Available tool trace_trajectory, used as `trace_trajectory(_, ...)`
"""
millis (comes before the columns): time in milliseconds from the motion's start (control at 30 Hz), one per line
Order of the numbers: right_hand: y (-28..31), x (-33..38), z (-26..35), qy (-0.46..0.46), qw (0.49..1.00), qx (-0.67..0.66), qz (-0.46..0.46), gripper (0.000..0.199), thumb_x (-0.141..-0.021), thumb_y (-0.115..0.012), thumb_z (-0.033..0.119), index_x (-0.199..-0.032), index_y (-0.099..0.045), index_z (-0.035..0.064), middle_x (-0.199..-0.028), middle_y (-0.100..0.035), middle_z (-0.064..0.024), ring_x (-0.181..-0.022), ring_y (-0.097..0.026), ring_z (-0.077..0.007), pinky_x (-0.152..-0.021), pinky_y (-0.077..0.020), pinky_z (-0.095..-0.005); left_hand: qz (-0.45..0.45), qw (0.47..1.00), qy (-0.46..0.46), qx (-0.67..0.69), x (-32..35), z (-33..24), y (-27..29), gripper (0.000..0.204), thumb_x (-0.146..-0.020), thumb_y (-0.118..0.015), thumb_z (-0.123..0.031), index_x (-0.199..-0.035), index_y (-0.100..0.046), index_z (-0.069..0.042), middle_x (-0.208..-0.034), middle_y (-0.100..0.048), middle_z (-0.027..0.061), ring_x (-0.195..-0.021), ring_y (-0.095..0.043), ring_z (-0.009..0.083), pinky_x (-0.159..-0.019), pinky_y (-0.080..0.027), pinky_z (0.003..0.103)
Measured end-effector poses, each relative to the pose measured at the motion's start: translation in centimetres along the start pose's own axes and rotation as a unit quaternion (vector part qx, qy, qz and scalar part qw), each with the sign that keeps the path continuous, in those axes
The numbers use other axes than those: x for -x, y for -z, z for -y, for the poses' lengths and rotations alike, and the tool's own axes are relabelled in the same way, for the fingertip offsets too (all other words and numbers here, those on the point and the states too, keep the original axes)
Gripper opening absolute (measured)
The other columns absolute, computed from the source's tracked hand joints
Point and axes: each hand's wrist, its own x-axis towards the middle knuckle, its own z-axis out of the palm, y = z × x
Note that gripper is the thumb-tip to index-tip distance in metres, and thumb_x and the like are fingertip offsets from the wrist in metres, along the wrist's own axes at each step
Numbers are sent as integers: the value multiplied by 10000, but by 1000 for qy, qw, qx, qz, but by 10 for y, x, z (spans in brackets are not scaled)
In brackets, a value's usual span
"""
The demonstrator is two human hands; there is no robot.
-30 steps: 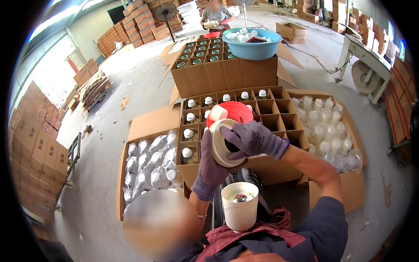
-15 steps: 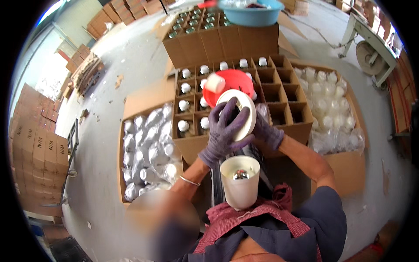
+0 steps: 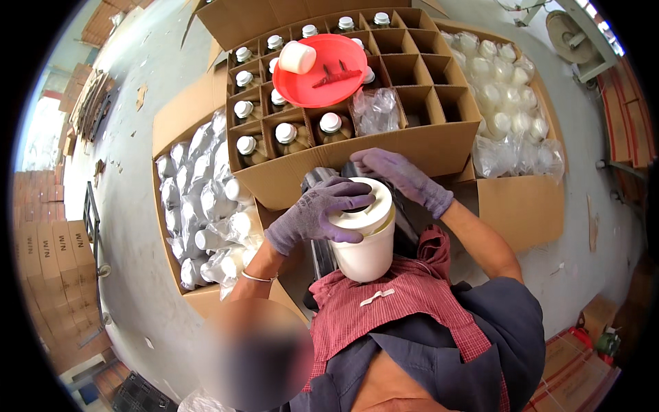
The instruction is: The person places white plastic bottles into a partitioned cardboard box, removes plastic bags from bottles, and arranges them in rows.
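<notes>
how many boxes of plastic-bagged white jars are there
2. The left box sits left of the divided bottle carton, and the right box sits right of it. Others may be hidden beyond the picture's edge.

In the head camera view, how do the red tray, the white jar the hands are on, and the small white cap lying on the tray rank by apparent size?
1. Red tray, widest.
2. White jar, though it sits nearer the camera, which inflates it; the left hand and right hand cover parts.
3. White cap, clearly smallest.
</notes>
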Motion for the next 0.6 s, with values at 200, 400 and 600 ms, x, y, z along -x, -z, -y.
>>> trace_trajectory(200,-39,7,5,-1,994,100,49,396,-1019,-418,283,-1278,-528,4,-1252,-567,-138,-1163,-546,-243,-1019,-414,-336,-6,998,2,-62,12,-3,-21,756,-648,-776,-464,-1293,-586,-119,-1335,-493,166,-1253,-435,379,-1066,-328,478)
trace_trajectory(400,-33,-12,-9,55,971,83,218,411,-1017,-390,299,-1297,-517,26,-1291,-553,-143,-1199,-528,-284,-1044,-388,-362,-70,975,62,-200,17,-31,-51,693,-820,-611,-575,-1283,-533,-66,-1292,-485,177,-1231,-443,362,-1031,-356,494)
trace_trajectory(600,-4,63,23,113,949,279,98,624,-924,-541,422,-1351,-462,-26,-1274,-506,-236,-1231,-463,-367,-1069,-340,-418,-433,854,165,237,24,21,-117,347,-963,-425,-110,-1271,-517,18,-1257,-553,200,-1167,-525,320,-994,-427,371)
